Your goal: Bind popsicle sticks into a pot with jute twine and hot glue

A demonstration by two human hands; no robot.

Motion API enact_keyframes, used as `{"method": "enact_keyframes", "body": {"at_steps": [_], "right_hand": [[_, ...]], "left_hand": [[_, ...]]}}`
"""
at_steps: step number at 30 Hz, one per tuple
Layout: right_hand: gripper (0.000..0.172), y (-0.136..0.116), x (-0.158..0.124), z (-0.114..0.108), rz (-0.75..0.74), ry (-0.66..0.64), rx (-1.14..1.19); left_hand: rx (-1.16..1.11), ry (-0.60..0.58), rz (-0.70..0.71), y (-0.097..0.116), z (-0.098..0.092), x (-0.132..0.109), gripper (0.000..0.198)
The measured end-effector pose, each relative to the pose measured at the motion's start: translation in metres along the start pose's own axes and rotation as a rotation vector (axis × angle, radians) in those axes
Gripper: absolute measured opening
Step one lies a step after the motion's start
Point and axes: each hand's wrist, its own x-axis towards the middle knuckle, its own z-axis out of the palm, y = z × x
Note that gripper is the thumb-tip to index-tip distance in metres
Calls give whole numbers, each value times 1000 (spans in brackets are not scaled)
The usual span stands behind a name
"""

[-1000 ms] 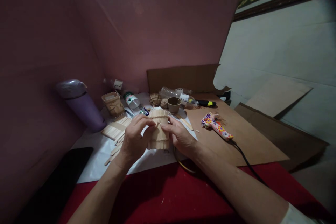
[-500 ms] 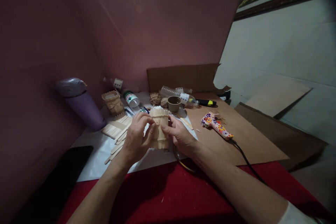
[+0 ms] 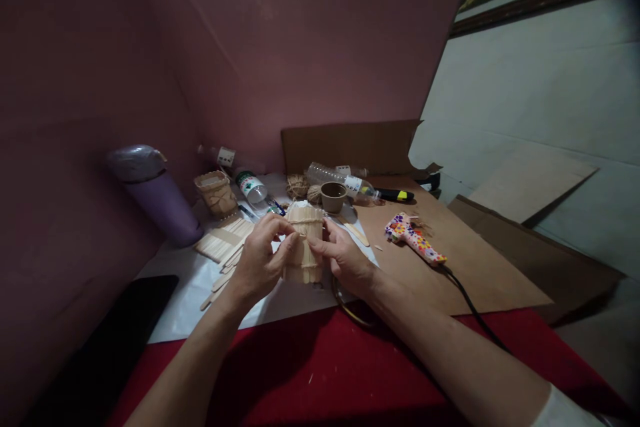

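Note:
A small holder built of upright wooden craft sticks point(image 3: 303, 260) stands on white paper point(image 3: 190, 293), with thin twine wound round its upper part. My left hand point(image 3: 260, 263) wraps the holder's left side, its fingertips pinched at the twine near the top. My right hand point(image 3: 345, 260) grips the right side, thumb and fingers pressed on the sticks. Both hands are closed on it.
Loose craft sticks point(image 3: 223, 243) lie left of the holder. Behind stand a finished stick basket point(image 3: 216, 193), a purple flask point(image 3: 155, 197), twine balls point(image 3: 299, 185), a brown cup point(image 3: 333, 197) and plastic bottles point(image 3: 345, 181). A dotted glue gun point(image 3: 413, 238) with black cord lies on cardboard point(image 3: 470, 267). A black phone point(image 3: 120, 340) lies at left.
The holder and both hands have lifted and shifted slightly; my fingers have worked a little round the twine near the top. Nothing else on the table moved.

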Motion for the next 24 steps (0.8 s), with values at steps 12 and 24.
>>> {"method": "enact_keyframes", "body": {"at_steps": [12,24], "right_hand": [[42,-1,0,3,-23,8,-2],[45,6,0,2,-27,61,-6]], "left_hand": [[-49,37,-34,2,1,0,11],[-374,197,-434,-3,9,-2,24]]}}
